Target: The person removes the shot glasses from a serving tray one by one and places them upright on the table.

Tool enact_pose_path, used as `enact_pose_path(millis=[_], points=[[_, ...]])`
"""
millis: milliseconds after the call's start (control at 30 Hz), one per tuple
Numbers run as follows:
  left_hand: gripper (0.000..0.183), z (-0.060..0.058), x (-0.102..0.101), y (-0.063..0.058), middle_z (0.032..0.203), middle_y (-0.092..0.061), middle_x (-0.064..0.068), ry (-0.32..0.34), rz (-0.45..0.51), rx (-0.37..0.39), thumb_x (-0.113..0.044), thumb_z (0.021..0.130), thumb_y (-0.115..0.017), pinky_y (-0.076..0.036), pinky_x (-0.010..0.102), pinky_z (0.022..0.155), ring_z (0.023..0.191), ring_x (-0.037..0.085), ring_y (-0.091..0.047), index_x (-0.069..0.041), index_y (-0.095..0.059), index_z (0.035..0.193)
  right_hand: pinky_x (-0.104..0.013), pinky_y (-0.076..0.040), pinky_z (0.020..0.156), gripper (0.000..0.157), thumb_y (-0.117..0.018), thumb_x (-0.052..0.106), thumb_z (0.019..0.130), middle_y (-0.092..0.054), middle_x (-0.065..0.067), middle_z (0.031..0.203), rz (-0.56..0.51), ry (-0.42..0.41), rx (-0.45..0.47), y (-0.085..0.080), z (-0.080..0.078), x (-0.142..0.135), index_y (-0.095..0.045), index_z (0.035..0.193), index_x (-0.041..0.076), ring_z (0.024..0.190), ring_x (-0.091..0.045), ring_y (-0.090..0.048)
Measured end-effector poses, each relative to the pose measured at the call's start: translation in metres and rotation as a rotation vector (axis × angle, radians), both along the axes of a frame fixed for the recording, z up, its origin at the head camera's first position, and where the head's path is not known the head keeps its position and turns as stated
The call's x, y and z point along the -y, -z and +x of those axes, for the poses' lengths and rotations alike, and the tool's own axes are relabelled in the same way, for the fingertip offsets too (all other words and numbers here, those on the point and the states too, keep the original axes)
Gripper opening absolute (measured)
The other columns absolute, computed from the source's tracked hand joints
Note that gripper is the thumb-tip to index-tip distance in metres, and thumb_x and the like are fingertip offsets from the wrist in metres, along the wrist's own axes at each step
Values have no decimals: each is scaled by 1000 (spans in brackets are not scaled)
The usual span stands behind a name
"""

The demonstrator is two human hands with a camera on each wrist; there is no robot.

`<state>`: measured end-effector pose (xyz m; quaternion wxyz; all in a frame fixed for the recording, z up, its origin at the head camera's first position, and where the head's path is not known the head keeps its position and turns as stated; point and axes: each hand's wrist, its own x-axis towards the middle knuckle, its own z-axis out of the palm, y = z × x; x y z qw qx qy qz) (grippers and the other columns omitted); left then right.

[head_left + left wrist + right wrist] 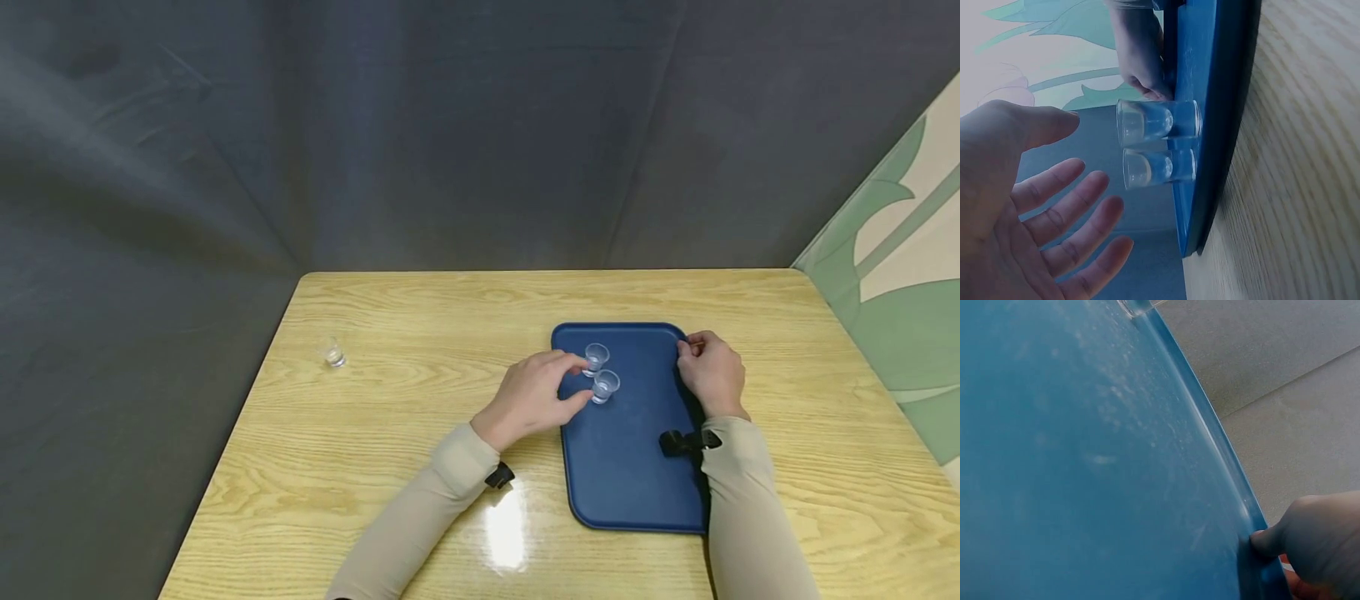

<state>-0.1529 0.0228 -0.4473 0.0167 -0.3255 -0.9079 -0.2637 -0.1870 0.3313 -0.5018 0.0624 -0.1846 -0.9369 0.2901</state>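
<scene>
Two small clear shot glasses stand side by side on the blue tray (637,467), near its left edge. The nearer glass (606,386) and the farther glass (597,357) lie just past the fingertips of my left hand (531,390). That hand reaches over the tray's left rim with thumb and fingers spread. In the left wrist view, a gap shows between its fingers (1063,219) and the upper glass (1141,122). My right hand (714,375) grips the tray's right rim near the far corner, its thumb (1267,540) over the edge.
Another clear shot glass (333,354) is on the wooden table (420,325), far to the left. Dark cloth (480,142) hangs behind the table and along its left side. A leaf-patterned panel (915,275) borders the right.
</scene>
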Motion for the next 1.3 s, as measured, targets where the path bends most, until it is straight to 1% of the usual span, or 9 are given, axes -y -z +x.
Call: enact_pose_path(millis=[133,233,400,600,800,1033,1300], points=[[40,-2,-8,1,121,-76,-5,-17,-19,7,-43,101,-70,-57,26,82,106,11,-72,-22,-72,136,-39,-40,72,36,-55,24,109,-69,-23,102,-3,1,0,-1,0,1,-66,123,-7,93,-41,-63],[40,-3,-13,4,121,-76,-6,-29,-28,18,-43,101,-70,-56,25,82,106,11,-72,-23,-71,136,-39,-40,72,36,-55,24,109,-69,-23,102,-3,2,-3,0,0,1,-66,123,-7,93,-41,-63],[40,-5,-21,11,120,-75,-9,-35,-54,26,-45,101,-69,-56,24,81,105,9,-72,-25,-71,136,-39,-40,72,36,-55,24,108,-69,-23,101,1,3,-9,0,1,0,-67,122,-7,92,-40,-63],[39,-6,-30,16,119,-75,-11,-32,-66,49,-46,102,-69,-56,26,81,106,9,-71,-26,-71,135,-39,-40,73,37,-55,24,109,-68,-23,102,-2,6,0,0,1,-2,-66,123,-7,93,-41,-63],[39,-7,-34,17,118,-75,-10,-35,-69,54,-45,102,-69,-54,23,79,103,9,-71,-26,-70,135,-38,-40,74,37,-55,25,109,-68,-23,104,-9,2,3,0,-1,-1,-66,124,-7,95,-40,-63],[40,-10,-38,23,118,-74,-10,-40,-62,57,-47,101,-70,-53,23,77,102,8,-71,-27,-71,135,-40,-42,74,37,-54,25,108,-69,-23,105,-6,3,6,0,-2,0,-66,125,-7,95,-40,-63],[40,-7,-43,24,117,-74,-12,-53,-58,64,-49,100,-70,-53,22,74,99,5,-70,-28,-71,134,-39,-41,73,37,-54,25,109,-68,-23,104,-9,-3,16,-1,0,-1,-66,125,-6,93,-39,-63]])
